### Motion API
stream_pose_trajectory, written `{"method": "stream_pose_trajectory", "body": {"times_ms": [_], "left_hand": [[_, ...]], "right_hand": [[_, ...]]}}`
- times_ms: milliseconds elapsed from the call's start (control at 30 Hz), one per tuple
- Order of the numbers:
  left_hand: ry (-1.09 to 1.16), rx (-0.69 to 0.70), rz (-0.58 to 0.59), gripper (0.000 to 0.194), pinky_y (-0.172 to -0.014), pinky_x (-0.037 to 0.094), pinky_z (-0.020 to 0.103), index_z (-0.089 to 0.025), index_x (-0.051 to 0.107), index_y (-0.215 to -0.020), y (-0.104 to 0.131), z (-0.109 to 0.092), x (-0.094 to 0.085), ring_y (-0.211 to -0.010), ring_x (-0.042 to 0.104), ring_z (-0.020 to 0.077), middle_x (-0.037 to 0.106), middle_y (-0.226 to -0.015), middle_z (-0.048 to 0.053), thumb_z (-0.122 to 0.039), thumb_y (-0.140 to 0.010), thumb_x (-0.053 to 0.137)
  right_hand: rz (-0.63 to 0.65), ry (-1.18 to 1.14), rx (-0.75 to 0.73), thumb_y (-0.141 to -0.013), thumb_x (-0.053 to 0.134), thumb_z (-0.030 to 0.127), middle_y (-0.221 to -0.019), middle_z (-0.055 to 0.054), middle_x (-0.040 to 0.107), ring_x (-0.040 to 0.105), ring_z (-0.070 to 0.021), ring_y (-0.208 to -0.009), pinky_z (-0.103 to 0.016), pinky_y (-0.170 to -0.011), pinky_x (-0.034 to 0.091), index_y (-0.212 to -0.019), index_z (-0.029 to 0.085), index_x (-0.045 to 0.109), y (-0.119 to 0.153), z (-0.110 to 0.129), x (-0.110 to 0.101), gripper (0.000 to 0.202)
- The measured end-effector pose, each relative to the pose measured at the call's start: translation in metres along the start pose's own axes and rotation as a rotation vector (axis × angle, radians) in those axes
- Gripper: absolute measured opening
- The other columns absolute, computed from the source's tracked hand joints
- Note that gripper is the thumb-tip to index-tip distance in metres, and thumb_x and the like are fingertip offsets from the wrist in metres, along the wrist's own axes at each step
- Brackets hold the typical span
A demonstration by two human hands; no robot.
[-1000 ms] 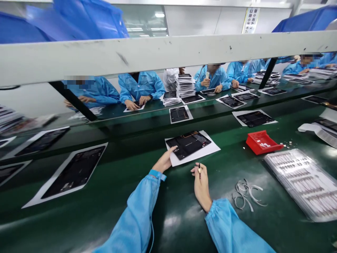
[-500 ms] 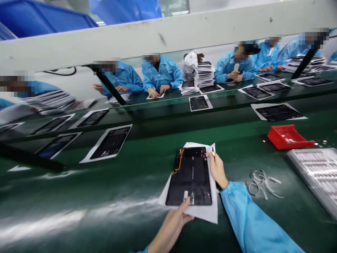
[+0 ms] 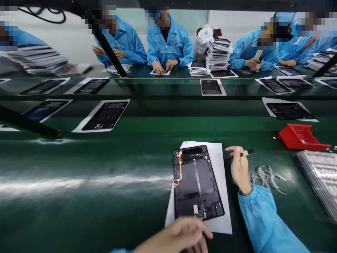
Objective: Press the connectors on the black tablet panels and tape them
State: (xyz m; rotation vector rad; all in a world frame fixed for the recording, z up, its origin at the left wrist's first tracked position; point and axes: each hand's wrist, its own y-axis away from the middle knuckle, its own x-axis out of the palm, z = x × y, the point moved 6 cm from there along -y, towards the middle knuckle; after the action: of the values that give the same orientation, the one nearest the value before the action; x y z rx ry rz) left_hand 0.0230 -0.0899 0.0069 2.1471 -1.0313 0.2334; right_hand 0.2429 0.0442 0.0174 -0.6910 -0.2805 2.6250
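A black tablet back housing with an orange flex cable along its left side lies on a white paper sheet. My left hand is at its near edge, fingers loosely bent and apart, with nothing visible in them; whether it touches the housing I cannot tell. To the right of the sheet, my right hand is raised, closed around a slim dark tool with a pale section. The tool's exact kind does not show.
Curled pale strips, a red bin and a clear tray of small parts are on the right. Further housings on paper lie along the green bench. Co-workers in blue sit opposite, beside stacks. A dark post stands left.
Both hands have left the housing, which now lies flat on the sheet and is turned slightly. My right hand has moved right with the tool. The camera view has tilted downward.
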Motion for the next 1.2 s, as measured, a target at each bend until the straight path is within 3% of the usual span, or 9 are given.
{"method": "stream_pose_trajectory", "body": {"times_ms": [67,133,233,400,600,967,1200], "left_hand": [[-0.245,0.217,-0.182,0.035,-0.08,0.048,0.031,-0.019,0.064,-0.11,-0.013,-0.049,-0.026,-0.085,0.063,0.0183,0.069,-0.095,0.007,-0.047,-0.092,0.051],[-0.531,0.45,-0.507,0.026,-0.086,0.047,0.033,-0.022,0.064,-0.109,-0.03,-0.091,-0.06,-0.094,0.061,0.0198,0.068,-0.104,0.006,-0.037,-0.091,0.054],[-0.819,0.648,-0.751,0.028,-0.094,0.044,0.037,-0.021,0.063,-0.115,-0.062,-0.119,-0.089,-0.104,0.058,0.0225,0.064,-0.113,0.008,-0.028,-0.088,0.059],[-0.953,0.663,-0.799,0.018,-0.093,0.044,0.04,-0.022,0.07,-0.102,-0.092,-0.116,-0.1,-0.103,0.058,0.0242,0.066,-0.103,0.007,-0.029,-0.086,0.063],[-0.896,0.664,-0.761,0.009,-0.088,0.045,0.038,-0.022,0.069,-0.081,-0.088,-0.116,-0.099,-0.095,0.06,0.0221,0.068,-0.095,0.005,-0.027,-0.086,0.063],[-1.035,0.647,-0.771,0.006,-0.088,0.043,0.038,-0.02,0.064,-0.077,-0.088,-0.111,-0.096,-0.099,0.058,0.0213,0.065,-0.104,0.003,-0.015,-0.081,0.063],[-1.051,0.647,-0.787,0.007,-0.088,0.042,0.038,-0.02,0.063,-0.076,-0.088,-0.111,-0.096,-0.099,0.058,0.0211,0.065,-0.104,0.002,-0.014,-0.079,0.064]], "right_hand": [[0.079,-0.083,0.07,-0.098,0.027,0.055,-0.08,-0.004,0.06,0.057,-0.0177,-0.073,-0.031,-0.068,0.045,-0.085,0.021,0.063,0.001,-0.003,0.006,0.051],[0.2,-0.171,0.104,-0.096,0.036,0.055,-0.074,-0.001,0.058,0.055,-0.0152,-0.064,-0.029,-0.06,0.045,-0.085,0.021,0.061,0.005,-0.006,0.021,0.043],[0.312,-0.296,0.105,-0.089,0.055,0.049,-0.081,-0.001,0.061,0.062,-0.0155,-0.071,-0.029,-0.069,0.05,-0.09,0.022,0.06,0.013,-0.011,0.041,0.028],[0.303,-0.352,0.146,-0.082,0.067,0.041,-0.085,-0.004,0.066,0.066,-0.0184,-0.078,-0.032,-0.074,0.055,-0.086,0.021,0.063,0.019,-0.016,0.048,0.021],[0.315,-0.3,0.129,-0.083,0.066,0.036,-0.082,-0.004,0.067,0.065,-0.0186,-0.079,-0.032,-0.072,0.056,-0.082,0.022,0.066,0.021,-0.013,0.047,0.015],[0.351,-0.203,0.085,-0.087,0.062,0.031,-0.088,-0.005,0.069,0.066,-0.0204,-0.087,-0.034,-0.078,0.053,-0.084,0.023,0.069,0.024,-0.018,0.047,0.011],[0.34,-0.219,0.134,-0.084,0.065,0.034,-0.088,-0.005,0.072,0.068,-0.0213,-0.085,-0.036,-0.078,0.056,-0.083,0.023,0.071,0.023,-0.019,0.047,0.013]]}}
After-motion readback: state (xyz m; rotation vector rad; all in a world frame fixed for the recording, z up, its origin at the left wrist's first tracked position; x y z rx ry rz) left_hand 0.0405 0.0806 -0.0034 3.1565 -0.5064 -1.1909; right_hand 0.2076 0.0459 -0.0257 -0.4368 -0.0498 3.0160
